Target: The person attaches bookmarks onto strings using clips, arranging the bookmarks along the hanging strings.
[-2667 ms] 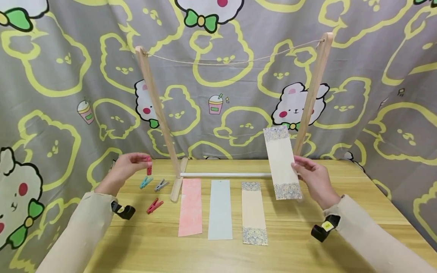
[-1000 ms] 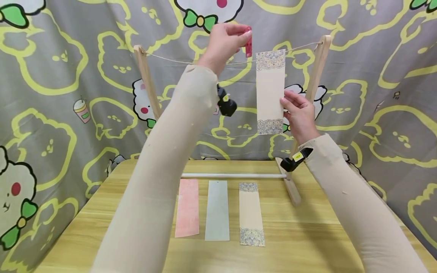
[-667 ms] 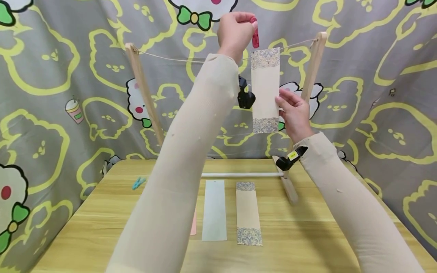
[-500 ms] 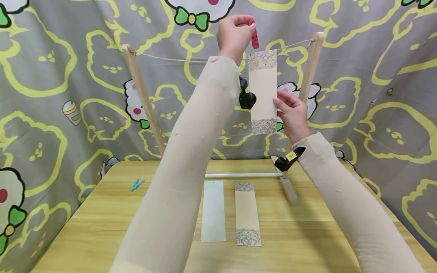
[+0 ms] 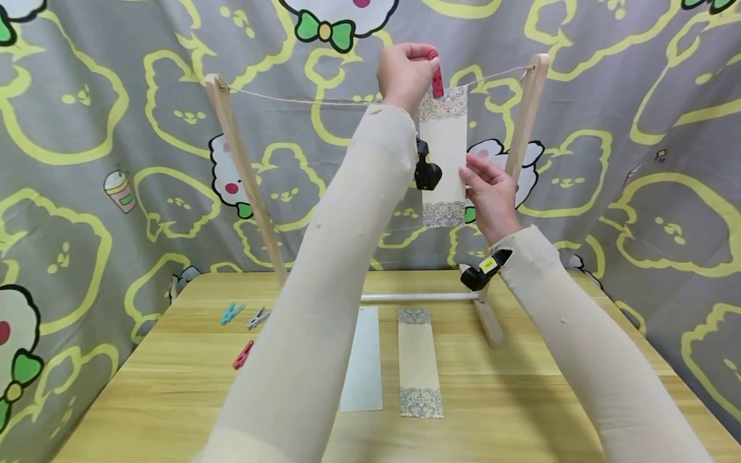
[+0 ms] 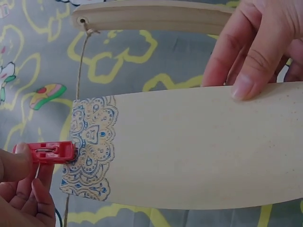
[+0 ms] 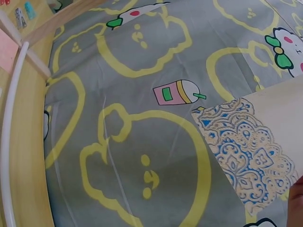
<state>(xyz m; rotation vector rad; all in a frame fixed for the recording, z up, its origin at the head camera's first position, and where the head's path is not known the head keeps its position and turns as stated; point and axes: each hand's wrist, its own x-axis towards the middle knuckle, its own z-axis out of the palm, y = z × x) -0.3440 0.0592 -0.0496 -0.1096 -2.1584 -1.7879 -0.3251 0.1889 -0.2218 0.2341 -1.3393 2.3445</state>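
At the top edge of a cream paper strip (image 5: 450, 154) with blue patterned ends, my left hand (image 5: 404, 76) pinches a red clothespin (image 5: 437, 83). The left wrist view shows the clothespin's tip (image 6: 71, 152) over the patterned edge, where the string (image 6: 81, 66) passes behind the strip. My right hand (image 5: 494, 196) holds the strip's right side between thumb and fingers, lower down. The strip hangs upright in front of the string near the right post. In the right wrist view its lower patterned end (image 7: 248, 156) shows, with only a bit of the hand.
Two wooden posts (image 5: 246, 167) carry the string, joined below by a white rod (image 5: 419, 297). On the table lie a pale blue strip (image 5: 363, 360), another patterned strip (image 5: 419, 360), and teal (image 5: 231, 313), grey (image 5: 258, 317) and red (image 5: 243, 354) clothespins. A patterned curtain hangs behind.
Both hands have risen from table height to the string, bringing the strip and clothespin. Over the last half second the left hand lowered the clothespin onto the strip's top edge.
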